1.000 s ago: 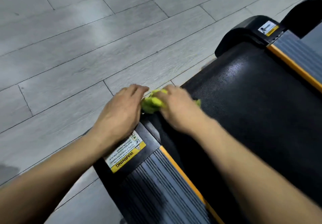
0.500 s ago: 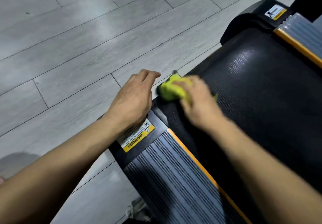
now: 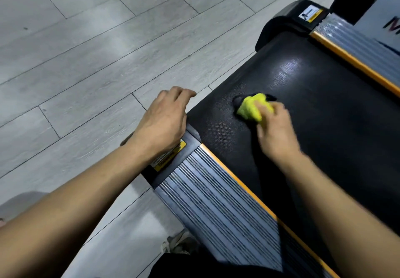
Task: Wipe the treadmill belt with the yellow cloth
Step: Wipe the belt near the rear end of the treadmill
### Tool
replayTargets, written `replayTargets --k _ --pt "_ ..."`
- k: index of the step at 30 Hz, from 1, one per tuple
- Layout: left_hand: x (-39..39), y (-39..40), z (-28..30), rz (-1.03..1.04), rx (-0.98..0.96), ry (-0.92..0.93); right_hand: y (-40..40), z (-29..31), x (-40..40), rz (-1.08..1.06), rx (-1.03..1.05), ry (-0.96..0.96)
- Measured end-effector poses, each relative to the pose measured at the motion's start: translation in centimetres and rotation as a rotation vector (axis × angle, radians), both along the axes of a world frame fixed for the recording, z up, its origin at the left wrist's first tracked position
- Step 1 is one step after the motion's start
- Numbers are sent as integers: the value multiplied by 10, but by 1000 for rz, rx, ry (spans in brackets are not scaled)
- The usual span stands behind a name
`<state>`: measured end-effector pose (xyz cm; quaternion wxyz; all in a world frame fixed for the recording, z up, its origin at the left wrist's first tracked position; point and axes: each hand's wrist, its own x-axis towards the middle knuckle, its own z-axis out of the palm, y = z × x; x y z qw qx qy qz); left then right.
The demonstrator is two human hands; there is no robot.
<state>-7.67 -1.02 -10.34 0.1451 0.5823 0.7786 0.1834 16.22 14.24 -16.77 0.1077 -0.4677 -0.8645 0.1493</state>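
Observation:
The black treadmill belt (image 3: 313, 113) runs from the rear end of the machine toward the lower right. My right hand (image 3: 273, 129) grips a bunched yellow cloth (image 3: 252, 107) and presses it on the belt a little in from the rear edge. My left hand (image 3: 163, 118) rests on the rear left corner cap of the treadmill, over a yellow warning label (image 3: 171, 155), its fingers loosely curled over the edge and holding nothing.
A ribbed grey side rail (image 3: 216, 208) with an orange strip borders the belt on the left; a matching rail (image 3: 355, 48) and black end cap (image 3: 287, 24) stand on the far side. Grey plank floor (image 3: 97, 50) spreads to the left. A shoe (image 3: 179, 243) shows at the bottom.
My right hand has slid the yellow cloth from the belt's left rear corner rightward onto the middle of the belt. My left hand has stayed on the corner cap.

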Motion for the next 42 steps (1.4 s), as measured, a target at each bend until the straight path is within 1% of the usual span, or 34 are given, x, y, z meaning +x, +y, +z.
replayTargets --k 3,5,7,10,12,13,14,16,18,19,21,23,26,28,29,30,32,33,35,36,37,38,40,42 --pt "14 -2 -2 -39 -19 3 -87 7 -6 222 -95 9" --pt "26 -3 -4 -84 -46 10 -107 12 -5 271 -173 29" --pt "36 -8 -4 -99 -66 22 -101 19 -4 252 -208 58" --pt "48 -19 0 -61 -88 31 -97 28 -6 158 -310 154" --pt "57 -24 6 -9 -128 -64 -102 34 -4 71 -324 257" --pt "62 -26 7 32 -157 -161 -105 38 -1 15 -317 323" --pt "69 -27 11 79 -196 -301 -108 45 3 -50 -310 391" --pt "87 -27 19 177 -252 -722 -113 63 12 -169 -283 507" --pt "108 -23 31 295 -256 -1147 -120 82 20 -224 -267 593" --pt "118 -22 39 337 -240 -1277 -125 91 24 -222 -277 630" --pt "133 -20 58 347 -181 -1393 -132 111 34 -178 -303 650" --pt "139 -21 72 323 -92 -1423 -135 132 48 -103 -343 675" --pt "141 -26 90 298 -37 -1320 -132 160 68 -38 -431 776" --pt "144 -31 102 314 14 -1252 -130 174 76 -72 -487 848" --pt "145 -33 107 306 42 -1223 -128 177 78 -105 -504 846" --pt "145 -35 112 271 61 -1187 -125 179 79 -140 -508 804" --pt "145 -39 123 162 81 -1136 -120 179 80 -160 -549 733" --pt "144 -39 127 117 90 -1129 -117 176 79 -142 -621 749" --pt "140 -35 130 67 110 -1137 -114 170 72 -102 -857 863" --pt "136 -32 129 47 104 -1150 -112 166 66 -88 -958 939" --pt "131 -30 126 38 76 -1175 -109 161 60 -90 -1009 983" --pt "126 -27 121 30 15 -1213 -105 156 55 -113 -1002 974" --pt "113 -21 106 -9 -155 -1298 -92 140 49 -180 -883 866" --pt "103 -20 90 -24 -283 -1321 -87 121 47 -226 -838 804"
